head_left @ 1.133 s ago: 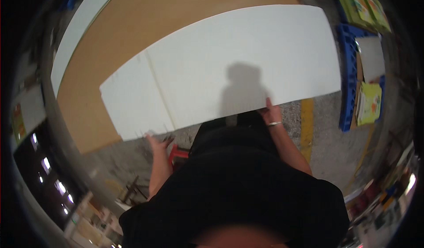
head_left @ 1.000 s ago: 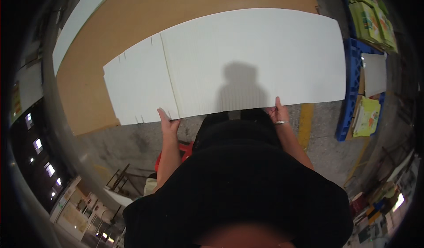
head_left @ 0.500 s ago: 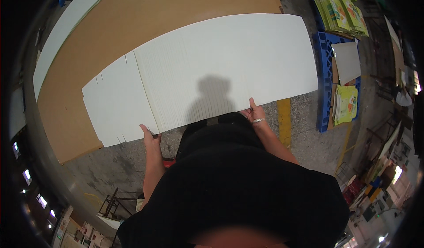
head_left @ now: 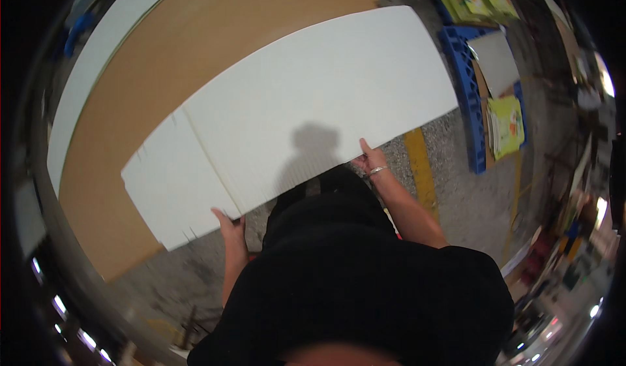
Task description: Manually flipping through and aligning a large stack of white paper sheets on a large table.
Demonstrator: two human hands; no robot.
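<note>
A wide white cardboard sheet [head_left: 365, 59] spans the view before me, its left part crossed by a fold or overlap line and cut with short slots. Fine parallel lines on it suggest several sheets fanned together. My left hand [head_left: 233, 228] grips its near edge close to that line, thumb on top and fingers hidden underneath. Farther right, my right hand [head_left: 370, 158], with a bracelet at the wrist, holds the same edge, thumb up on the white face. A shadow falls on the middle of the sheet.
Beyond the sheet lies a large brown board [head_left: 124, 190], with a white board [head_left: 107, 53] along its far left. At right, a blue pallet [head_left: 464, 92] carries green printed packages [head_left: 506, 126] and a grey sheet [head_left: 494, 62]. A yellow stripe [head_left: 420, 164] marks the floor.
The sheet has turned in view: its left end has come nearer and its right end has gone farther away. The surroundings have shifted too. Both hands keep their hold.
</note>
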